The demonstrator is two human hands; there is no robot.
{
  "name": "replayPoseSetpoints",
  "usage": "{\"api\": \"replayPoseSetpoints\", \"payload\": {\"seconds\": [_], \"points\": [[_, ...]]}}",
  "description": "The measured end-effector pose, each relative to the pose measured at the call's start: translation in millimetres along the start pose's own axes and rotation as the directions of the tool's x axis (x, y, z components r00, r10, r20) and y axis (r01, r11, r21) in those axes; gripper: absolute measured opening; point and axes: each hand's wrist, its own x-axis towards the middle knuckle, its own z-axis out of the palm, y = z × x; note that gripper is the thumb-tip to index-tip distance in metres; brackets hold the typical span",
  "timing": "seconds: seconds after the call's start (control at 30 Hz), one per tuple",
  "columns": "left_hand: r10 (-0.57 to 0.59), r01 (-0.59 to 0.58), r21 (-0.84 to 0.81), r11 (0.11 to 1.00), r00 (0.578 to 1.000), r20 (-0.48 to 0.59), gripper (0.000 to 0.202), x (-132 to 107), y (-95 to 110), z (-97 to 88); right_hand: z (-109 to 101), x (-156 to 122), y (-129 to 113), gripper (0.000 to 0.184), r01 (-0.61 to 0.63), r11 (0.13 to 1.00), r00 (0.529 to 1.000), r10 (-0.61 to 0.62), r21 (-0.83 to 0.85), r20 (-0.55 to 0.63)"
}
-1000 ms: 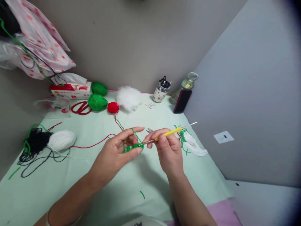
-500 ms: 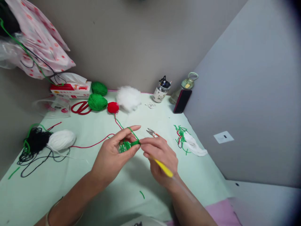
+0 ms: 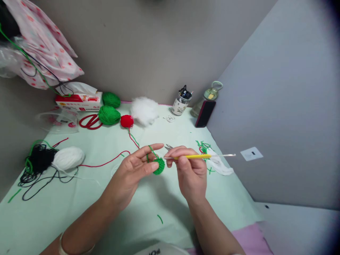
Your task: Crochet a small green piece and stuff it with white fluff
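Note:
Between thumb and fingers, my left hand (image 3: 134, 170) pinches a small round green crochet piece (image 3: 159, 166). Green yarn (image 3: 152, 150) runs from the piece up over the raised index finger. My right hand (image 3: 190, 173) grips a crochet hook (image 3: 193, 156) by its yellow handle, held nearly level. The hook's left tip meets the top edge of the green piece; whether it passes through a stitch I cannot tell. Partly hidden behind my right fingers lie small thread snips (image 3: 168, 146), only their blades showing.
Along the back stand a tissue box (image 3: 79, 102), red scissors (image 3: 90, 121), a green yarn ball (image 3: 109, 115), a red yarn ball (image 3: 126, 121), white stuffing (image 3: 145, 111), a pen cup (image 3: 181, 102) and a phone (image 3: 205, 114). White yarn (image 3: 69, 158) and black yarn (image 3: 41, 159) lie left; green scraps (image 3: 203, 146) lie right.
The green piece has turned so its round face shows, lower in front of my left fingers. The hook has swung from slanting down toward me to nearly level, pointing right.

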Motion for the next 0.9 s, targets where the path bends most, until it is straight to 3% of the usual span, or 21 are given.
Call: {"api": "replayPoseSetpoints", "payload": {"seconds": [0.17, 0.23, 0.3, 0.37, 0.47, 0.53, 0.63, 0.73, 0.9], "points": [[0.092, -0.086, 0.108, 0.99, 0.994, -0.052, 0.042, -2.9, -5.2, 4.3, 3.8, -5.6, 4.4, 0.023, 0.069, 0.969, 0.997, -0.061, -0.236, 0.04], [0.087, -0.083, 0.064, 0.995, 0.994, -0.069, 0.045, -2.7, -6.4, 5.7, 4.4, -10.5, 6.7, 0.032, 0.225, 0.875, 0.974, -0.196, -0.429, 0.112], [0.027, -0.028, -0.037, 0.999, 0.999, -0.041, 0.045, -1.5, -6.5, 5.4, 3.9, -13.5, 8.5, 0.04, 0.389, 0.732, 0.921, -0.325, -0.559, 0.215], [-0.042, 0.042, -0.142, 0.989, 0.999, 0.007, 0.04, 0.8, -5.4, 3.1, 2.6, -12.6, 8.2, 0.039, 0.414, 0.716, 0.909, -0.361, -0.562, 0.21], [-0.084, 0.088, -0.211, 0.974, 0.996, 0.03, 0.036, 4.3, -2.3, -1.3, 0.6, -5.6, 3.9, 0.025, 0.169, 0.931, 0.983, -0.182, -0.325, -0.01], [-0.072, 0.074, -0.179, 0.981, 0.997, 0.022, 0.037, 4.8, -0.8, -2.2, 0.4, -1.1, 1.5, 0.02, -0.017, 0.995, 0.996, 0.008, -0.097, -0.085], [-0.005, 0.005, -0.033, 0.999, 1.0, 0.019, 0.034, 2.5, -0.8, -0.6, 1.9, 1.0, 2.8, 0.015, -0.16, 0.987, 0.987, 0.16, 0.021, -0.022], [0.043, -0.049, 0.112, 0.993, 0.997, 0.059, 0.034, -0.6, -0.9, -0.5, 2.7, 0.7, 6.9, 0.014, -0.214, 0.976, 0.977, 0.214, 0.031, -0.022], [0.06, -0.082, 0.224, 0.971, 0.993, 0.102, 0.039, -2.4, 4.3, -5.2, 1.1, 5.4, 6.2, 0.019, -0.314, 0.93, 0.945, 0.326, 0.189, -0.034]]}}
